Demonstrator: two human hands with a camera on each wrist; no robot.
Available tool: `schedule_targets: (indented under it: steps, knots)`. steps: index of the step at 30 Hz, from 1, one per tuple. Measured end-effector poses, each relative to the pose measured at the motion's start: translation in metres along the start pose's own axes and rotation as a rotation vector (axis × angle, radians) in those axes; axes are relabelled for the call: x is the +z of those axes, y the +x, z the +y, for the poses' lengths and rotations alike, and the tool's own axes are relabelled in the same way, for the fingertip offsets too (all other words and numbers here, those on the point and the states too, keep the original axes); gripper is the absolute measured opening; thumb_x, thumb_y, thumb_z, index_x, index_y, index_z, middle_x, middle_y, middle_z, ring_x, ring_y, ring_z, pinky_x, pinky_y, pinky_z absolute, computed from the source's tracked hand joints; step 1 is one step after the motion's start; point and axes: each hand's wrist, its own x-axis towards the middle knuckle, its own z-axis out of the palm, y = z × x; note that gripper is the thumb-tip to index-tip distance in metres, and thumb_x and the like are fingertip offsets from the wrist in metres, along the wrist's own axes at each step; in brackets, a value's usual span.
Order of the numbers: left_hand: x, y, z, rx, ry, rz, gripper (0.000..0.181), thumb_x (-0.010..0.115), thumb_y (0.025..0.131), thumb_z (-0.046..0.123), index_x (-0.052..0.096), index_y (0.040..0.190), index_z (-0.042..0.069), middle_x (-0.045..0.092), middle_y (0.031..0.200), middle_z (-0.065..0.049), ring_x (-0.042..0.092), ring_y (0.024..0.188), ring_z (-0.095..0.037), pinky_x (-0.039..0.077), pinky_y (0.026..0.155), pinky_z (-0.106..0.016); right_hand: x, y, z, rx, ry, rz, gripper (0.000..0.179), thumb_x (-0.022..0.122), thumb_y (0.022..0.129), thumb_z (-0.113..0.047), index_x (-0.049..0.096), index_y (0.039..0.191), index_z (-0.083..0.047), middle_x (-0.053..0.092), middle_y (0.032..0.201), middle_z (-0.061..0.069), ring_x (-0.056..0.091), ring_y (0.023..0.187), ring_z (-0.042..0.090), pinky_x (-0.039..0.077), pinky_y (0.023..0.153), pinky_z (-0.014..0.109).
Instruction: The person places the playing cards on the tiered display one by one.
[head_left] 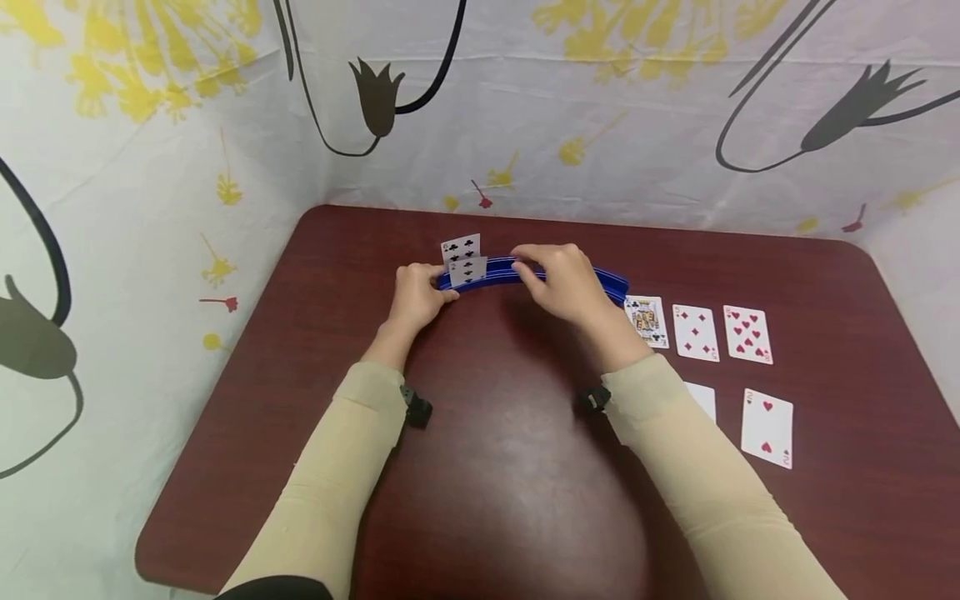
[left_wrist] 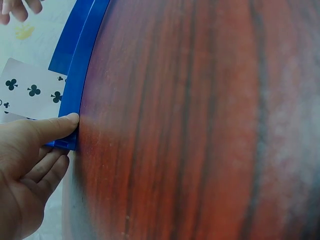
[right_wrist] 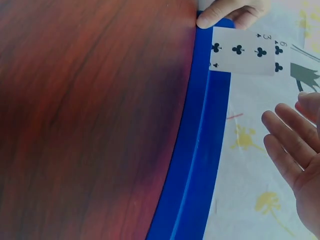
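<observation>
A curved blue card holder (head_left: 498, 268) lies across the far part of the table. My left hand (head_left: 416, 293) pinches its left end, the thumb (left_wrist: 57, 127) on the front face and the other fingers beneath and behind. Close to that end stand two cards: the three of clubs (right_wrist: 240, 50) in front, and the six of clubs (head_left: 460, 245) behind, rising higher. My right hand (head_left: 564, 282) hovers over the holder's middle, hiding part of it in the head view. Its fingers (right_wrist: 285, 135) are extended and hold nothing.
Right of the holder, face up, lie a king of clubs (head_left: 649, 323), a five of diamonds (head_left: 695, 332), a red heart card (head_left: 747, 333) and a two of hearts (head_left: 767, 427). The right sleeve partly covers another card (head_left: 703, 398). Patterned cloth (head_left: 480, 125) hangs behind the table.
</observation>
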Motion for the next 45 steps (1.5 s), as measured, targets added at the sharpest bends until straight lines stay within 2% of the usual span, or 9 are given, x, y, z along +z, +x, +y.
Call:
schedule_targets:
  steps: [8, 15, 19, 32, 45]
  knots:
    - [0.000, -0.001, 0.000, -0.011, -0.002, -0.016, 0.050, 0.084, 0.086, 0.017, 0.068, 0.131, 0.002, 0.066, 0.129, -0.020, 0.066, 0.112, -0.029, 0.054, 0.097, -0.041, -0.016, -0.012, 0.005, 0.019, -0.050, -0.023, 0.025, 0.066, 0.099, -0.017, 0.074, 0.117, -0.001, 0.074, 0.112, 0.014, 0.071, 0.100, 0.032, 0.053, 0.089, 0.052]
    - [0.001, -0.001, -0.001, -0.009, -0.015, -0.002, 0.050, 0.084, 0.085, 0.017, 0.069, 0.130, 0.001, 0.067, 0.128, -0.019, 0.068, 0.108, -0.028, 0.055, 0.094, -0.040, -0.025, -0.020, 0.010, 0.039, -0.065, -0.014, 0.023, 0.067, 0.098, -0.015, 0.075, 0.115, -0.001, 0.075, 0.110, 0.014, 0.071, 0.098, 0.032, 0.053, 0.085, 0.050]
    - [0.002, -0.001, -0.001, -0.019, -0.022, -0.005, 0.050, 0.084, 0.085, 0.017, 0.068, 0.130, 0.001, 0.067, 0.128, -0.019, 0.068, 0.108, -0.027, 0.055, 0.095, -0.039, -0.028, -0.023, 0.011, 0.056, -0.068, -0.019, 0.023, 0.068, 0.097, -0.016, 0.075, 0.114, -0.002, 0.075, 0.108, 0.013, 0.070, 0.091, 0.031, 0.053, 0.081, 0.050]
    - [-0.001, -0.002, 0.000, -0.018, -0.020, -0.009, 0.050, 0.084, 0.086, 0.017, 0.068, 0.131, 0.002, 0.066, 0.129, -0.020, 0.068, 0.108, -0.028, 0.055, 0.094, -0.040, -0.039, -0.035, 0.018, 0.131, -0.092, -0.074, 0.028, 0.070, 0.097, -0.021, 0.073, 0.119, -0.004, 0.075, 0.102, 0.013, 0.069, 0.085, 0.032, 0.051, 0.075, 0.049]
    - [0.000, -0.002, 0.000, -0.013, -0.032, -0.006, 0.050, 0.084, 0.085, 0.017, 0.068, 0.130, 0.001, 0.067, 0.127, -0.020, 0.069, 0.106, -0.028, 0.057, 0.091, -0.040, -0.053, -0.050, 0.028, 0.189, -0.070, -0.077, 0.028, 0.070, 0.097, -0.020, 0.071, 0.119, -0.002, 0.077, 0.097, 0.012, 0.074, 0.090, 0.027, 0.054, 0.080, 0.049]
